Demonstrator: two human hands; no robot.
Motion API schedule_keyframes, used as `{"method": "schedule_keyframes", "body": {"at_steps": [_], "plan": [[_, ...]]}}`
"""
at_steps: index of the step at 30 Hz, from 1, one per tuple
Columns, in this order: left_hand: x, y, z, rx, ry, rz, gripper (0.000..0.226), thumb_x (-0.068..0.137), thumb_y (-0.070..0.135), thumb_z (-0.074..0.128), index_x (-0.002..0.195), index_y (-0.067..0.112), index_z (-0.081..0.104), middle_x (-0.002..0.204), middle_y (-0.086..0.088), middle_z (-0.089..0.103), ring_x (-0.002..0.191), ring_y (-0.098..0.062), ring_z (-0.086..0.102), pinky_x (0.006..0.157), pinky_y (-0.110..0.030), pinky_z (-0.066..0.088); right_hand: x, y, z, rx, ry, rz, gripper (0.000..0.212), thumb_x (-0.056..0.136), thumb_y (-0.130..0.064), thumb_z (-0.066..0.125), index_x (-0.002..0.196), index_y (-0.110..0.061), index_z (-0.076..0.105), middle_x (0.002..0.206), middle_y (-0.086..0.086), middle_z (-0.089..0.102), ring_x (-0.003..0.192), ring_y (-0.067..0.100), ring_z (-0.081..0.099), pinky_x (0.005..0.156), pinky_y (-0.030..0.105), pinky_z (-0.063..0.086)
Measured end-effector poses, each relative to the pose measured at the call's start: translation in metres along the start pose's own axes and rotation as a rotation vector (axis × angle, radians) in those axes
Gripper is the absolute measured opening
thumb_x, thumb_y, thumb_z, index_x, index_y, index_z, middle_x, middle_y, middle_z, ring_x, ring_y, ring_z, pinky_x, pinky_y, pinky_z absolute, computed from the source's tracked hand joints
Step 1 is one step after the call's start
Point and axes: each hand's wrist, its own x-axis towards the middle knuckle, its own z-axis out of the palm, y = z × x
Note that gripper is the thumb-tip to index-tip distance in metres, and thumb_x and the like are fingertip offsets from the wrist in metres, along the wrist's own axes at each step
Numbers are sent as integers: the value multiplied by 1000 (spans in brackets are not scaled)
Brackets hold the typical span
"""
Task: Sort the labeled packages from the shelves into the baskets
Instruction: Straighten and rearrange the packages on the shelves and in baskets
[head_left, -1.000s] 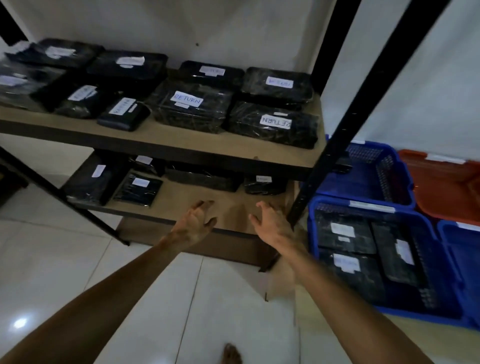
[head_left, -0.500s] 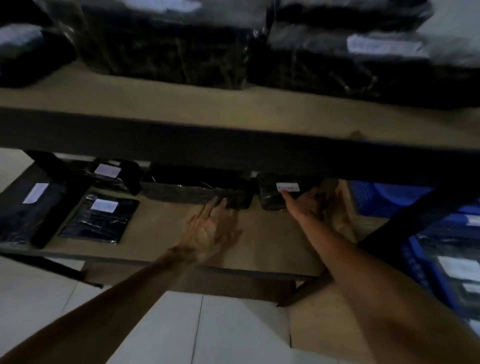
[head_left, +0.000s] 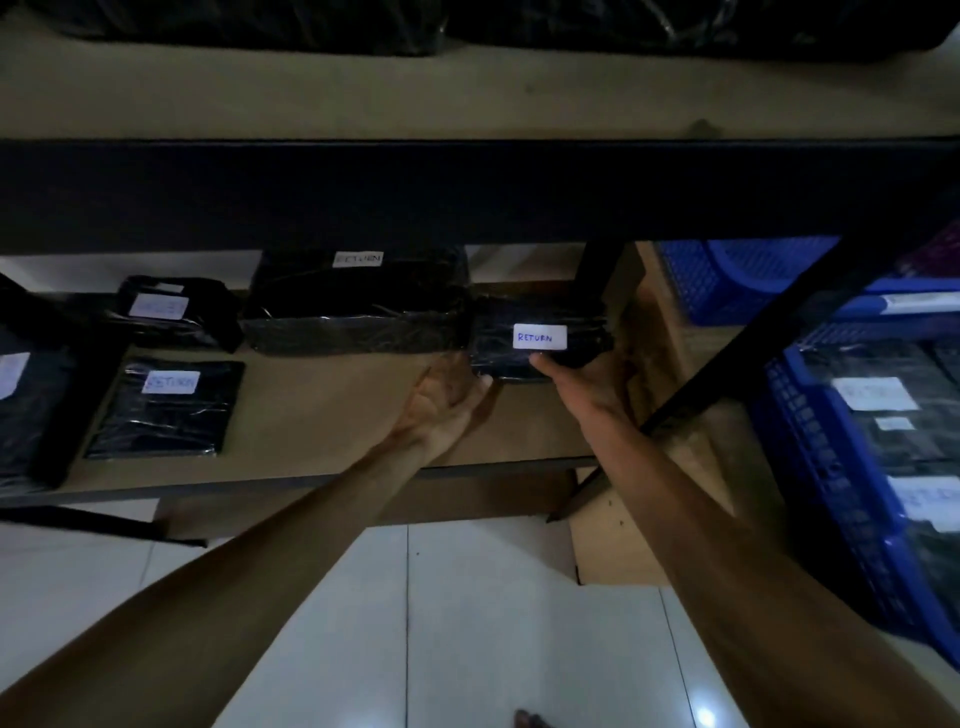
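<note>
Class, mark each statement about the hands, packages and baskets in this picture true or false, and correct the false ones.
1. Both hands are on the small package at the right end of the lower shelf. True: the left hand touches its left end, the right hand holds its front.
2. That package's label reads SEND. False: it reads RETURN.
3. The near blue basket already holds labeled packages. True.
4. The small package has been lifted into the basket. False: it sits on the shelf.
5. The flat package lies left of the hands. True.
</note>
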Motion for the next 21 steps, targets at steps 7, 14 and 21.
{"method": "schedule_keyframes", "body": {"at_steps": [7, 14, 21], "plan": [[-47, 42, -21, 42, 44, 101, 42, 96, 49, 56, 133, 31, 51, 108, 16, 61, 99, -3, 60, 77, -10, 44, -85, -5, -47, 212, -56, -171, 110, 48, -46, 94, 140, -16, 42, 125, -9, 62, 112, 3, 60, 97, 21, 50], [-147, 102, -56, 21, 31, 167, 29, 95, 36, 61, 121, 27, 56, 102, 23, 64, 89, 17, 62, 81, -8, 50, -171, -45, -133, 340, -154, -54, 39, 78, -47, 79, 111, -36, 61, 109, -15, 67, 113, 13, 64, 102, 39, 50], [-226, 165, -80, -31, 4, 207, 29, 96, 30, 62, 123, 21, 59, 103, 11, 70, 89, 13, 64, 79, -6, 48, -240, -101, -220, 369, -207, -94, 49, 67, -55, 82, 109, -32, 70, 104, -13, 75, 103, 9, 69, 99, 43, 52]]}}
